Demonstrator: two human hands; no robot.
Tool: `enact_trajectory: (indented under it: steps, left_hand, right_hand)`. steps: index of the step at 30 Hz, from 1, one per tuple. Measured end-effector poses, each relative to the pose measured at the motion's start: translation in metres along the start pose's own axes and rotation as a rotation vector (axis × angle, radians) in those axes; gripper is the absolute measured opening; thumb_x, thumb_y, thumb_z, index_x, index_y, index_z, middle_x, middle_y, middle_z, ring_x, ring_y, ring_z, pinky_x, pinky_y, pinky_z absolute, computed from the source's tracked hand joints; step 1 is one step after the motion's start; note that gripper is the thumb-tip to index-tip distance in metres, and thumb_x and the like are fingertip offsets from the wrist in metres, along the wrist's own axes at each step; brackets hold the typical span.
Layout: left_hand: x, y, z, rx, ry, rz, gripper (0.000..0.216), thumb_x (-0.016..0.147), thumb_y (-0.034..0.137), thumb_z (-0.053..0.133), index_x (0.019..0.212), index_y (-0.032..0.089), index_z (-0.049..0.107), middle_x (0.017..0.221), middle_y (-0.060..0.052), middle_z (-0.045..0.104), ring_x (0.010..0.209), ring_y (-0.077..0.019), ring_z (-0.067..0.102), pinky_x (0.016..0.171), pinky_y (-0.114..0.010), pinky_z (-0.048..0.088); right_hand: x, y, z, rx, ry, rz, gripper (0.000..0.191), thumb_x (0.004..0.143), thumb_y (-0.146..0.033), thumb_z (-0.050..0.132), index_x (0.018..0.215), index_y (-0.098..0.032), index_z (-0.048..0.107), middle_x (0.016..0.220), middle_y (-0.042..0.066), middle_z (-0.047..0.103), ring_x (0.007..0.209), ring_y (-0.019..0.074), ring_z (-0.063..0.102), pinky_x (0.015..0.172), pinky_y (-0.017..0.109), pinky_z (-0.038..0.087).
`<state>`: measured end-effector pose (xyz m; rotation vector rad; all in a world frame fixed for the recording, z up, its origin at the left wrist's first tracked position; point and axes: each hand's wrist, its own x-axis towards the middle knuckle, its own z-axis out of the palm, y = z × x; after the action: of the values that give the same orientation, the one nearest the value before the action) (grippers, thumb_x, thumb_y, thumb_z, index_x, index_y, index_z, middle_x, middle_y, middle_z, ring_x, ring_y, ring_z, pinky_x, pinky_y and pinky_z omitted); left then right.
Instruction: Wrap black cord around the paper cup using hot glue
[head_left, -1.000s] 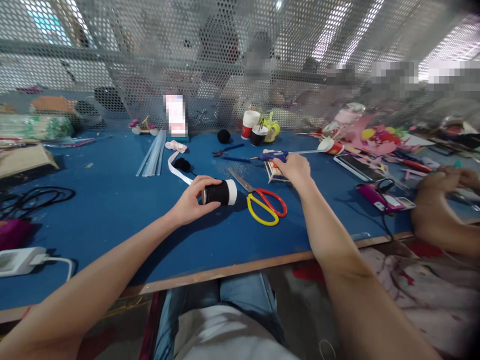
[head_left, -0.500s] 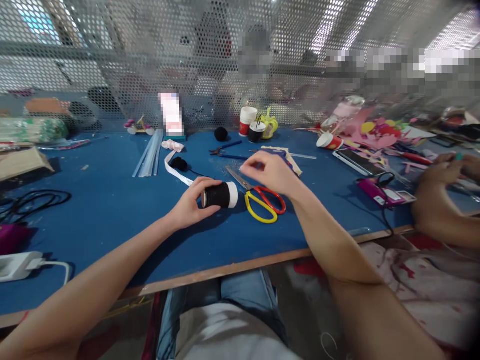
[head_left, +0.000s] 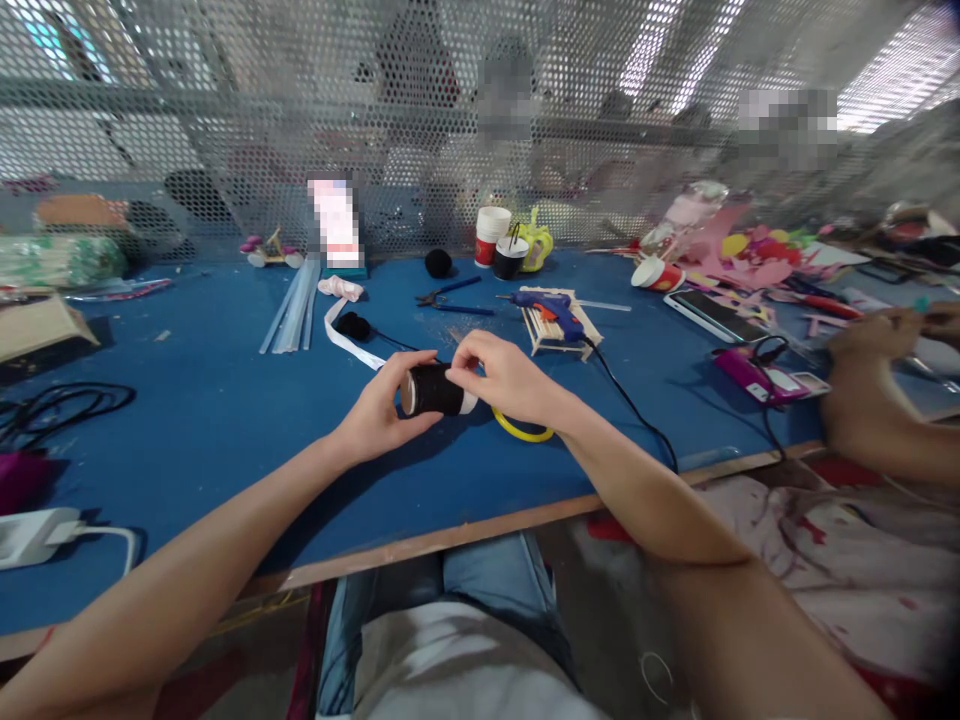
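Note:
My left hand [head_left: 381,408] is wrapped round a paper cup [head_left: 431,390] lying on its side, its wall covered in black yarn and a white band showing at the right end. My right hand [head_left: 504,380] is pinched at the cup's right end; anything between its fingertips is too small to make out. Beneath that hand, only the yellow handle [head_left: 523,431] of the scissors shows. A small black yarn ball [head_left: 353,326] lies behind my left hand, a strand running from it toward the cup. White ribbon [head_left: 352,345] curves up to that hand.
Pliers [head_left: 450,298] and a blue glue gun [head_left: 551,312], resting on a small wooden rack, lie beyond my hands. Its cord runs toward the table's front edge. Cups [head_left: 492,235] stand at the back. A co-worker's hand [head_left: 877,335], a phone [head_left: 716,318] and a purple box [head_left: 765,375] are right.
My right hand has come down and left from above the scissors to the cup, now covering most of the scissors and uncovering the glue gun. My left hand keeps hold of the cup.

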<state>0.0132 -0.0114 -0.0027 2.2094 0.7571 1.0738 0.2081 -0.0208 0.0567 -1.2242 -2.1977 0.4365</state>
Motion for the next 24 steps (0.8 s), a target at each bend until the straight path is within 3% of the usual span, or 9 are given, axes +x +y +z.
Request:
enact_trajectory:
  steps: [4,9,16,24]
  left_hand:
    - [0.000,-0.002,0.000,-0.188,-0.012,-0.168,0.054,0.072,0.029,0.066,0.120,0.019,0.044,0.112,-0.009,0.054,0.102,-0.0219,0.055,0.087,-0.038,0.047]
    - [0.002,0.002,-0.001,-0.337,-0.057,-0.303,0.045,0.075,0.036,0.062,0.115,0.018,0.049,0.097,-0.006,0.059,0.084,-0.0183,0.059,0.072,-0.032,0.051]
    - [0.003,0.004,0.000,-0.360,-0.078,-0.335,0.043,0.075,0.039,0.061,0.111,0.016,0.052,0.094,-0.006,0.062,0.081,-0.0181,0.060,0.070,-0.031,0.050]
    - [0.001,0.004,0.001,-0.355,-0.119,-0.316,0.044,0.074,0.038,0.063,0.111,0.017,0.052,0.096,-0.006,0.062,0.085,-0.0189,0.060,0.074,-0.032,0.050]
  right_hand:
    - [-0.001,0.002,-0.004,0.295,0.134,0.079,0.010,0.077,-0.027,0.055,0.077,-0.017,0.050,0.072,0.000,0.058,0.066,0.0107,0.054,0.062,0.025,0.043]
    - [-0.001,0.009,-0.008,0.597,0.125,0.083,0.021,0.077,-0.030,0.057,0.094,-0.018,0.060,0.077,0.001,0.063,0.069,0.0103,0.058,0.064,0.025,0.047]
    - [-0.001,0.015,-0.011,0.614,0.190,0.118,0.022,0.071,-0.032,0.066,0.087,-0.017,0.064,0.070,0.000,0.062,0.059,0.0080,0.055,0.060,0.024,0.048]
    - [0.003,0.016,-0.006,0.521,0.241,0.113,0.019,0.071,-0.032,0.066,0.083,-0.017,0.065,0.068,0.000,0.062,0.061,0.0095,0.057,0.061,0.025,0.048]
